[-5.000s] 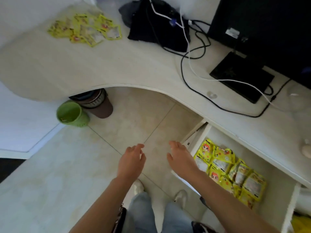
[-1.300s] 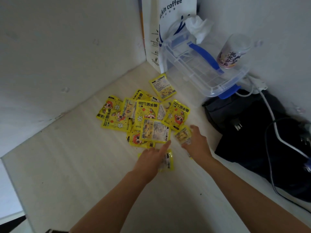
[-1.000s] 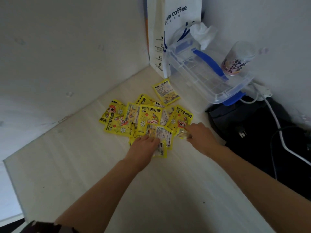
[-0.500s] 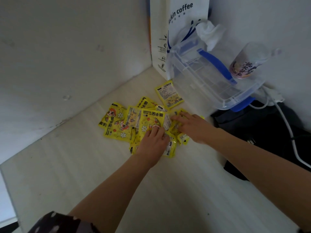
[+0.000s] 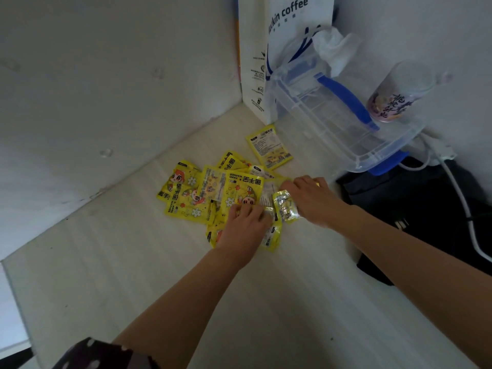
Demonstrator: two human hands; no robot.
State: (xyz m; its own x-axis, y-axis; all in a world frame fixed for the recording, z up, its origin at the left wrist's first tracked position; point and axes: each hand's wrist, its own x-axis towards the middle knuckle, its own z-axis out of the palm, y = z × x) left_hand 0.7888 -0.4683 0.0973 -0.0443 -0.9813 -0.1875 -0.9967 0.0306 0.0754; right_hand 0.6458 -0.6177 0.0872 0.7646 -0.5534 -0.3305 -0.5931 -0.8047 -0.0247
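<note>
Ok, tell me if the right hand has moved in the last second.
Yes. The right hand has slid forward onto the right edge of the hand warmer pile, nearer the lone packet beside the paper bag.

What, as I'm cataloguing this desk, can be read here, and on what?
"ckin coffee", start cut off: tall white paper bag.
"HAND WARMER" and "暖手宝": yellow foil sachets.
Purple script on the clear plastic cup, the bag's side print, the sachets' backs: too blurred to read.
</note>
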